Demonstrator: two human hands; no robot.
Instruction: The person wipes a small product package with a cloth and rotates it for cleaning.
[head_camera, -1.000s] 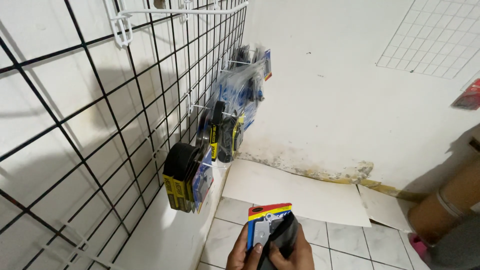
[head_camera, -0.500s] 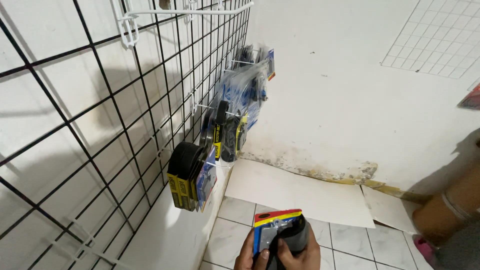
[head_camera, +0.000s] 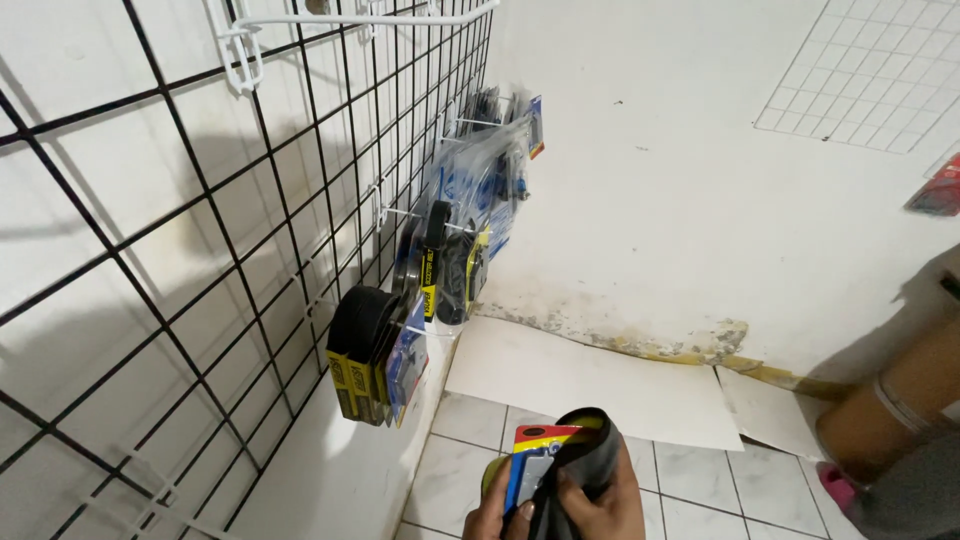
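Observation:
At the bottom middle of the head view, my left hand (head_camera: 492, 512) and my right hand (head_camera: 598, 505) together grip a packaged black rubber tube (head_camera: 568, 462) with a red, yellow and blue card. On the left stands a black wire grid panel (head_camera: 200, 250) against the white wall. White hooks on it carry similar black tube packs with yellow labels (head_camera: 365, 355), a second group (head_camera: 445, 265) and clear blue packs (head_camera: 490, 170) farther back. A bare white hook (head_camera: 330, 20) sticks out near the top.
A white cardboard sheet (head_camera: 590, 385) lies on the tiled floor (head_camera: 450, 470) by the stained wall base. A brown cardboard roll (head_camera: 900, 400) stands at right. A white grid panel (head_camera: 870, 75) hangs on the far wall.
The view has shifted slightly right and down. My hands hold the tube pack a little lower in the frame, with the rubber folded further over the card.

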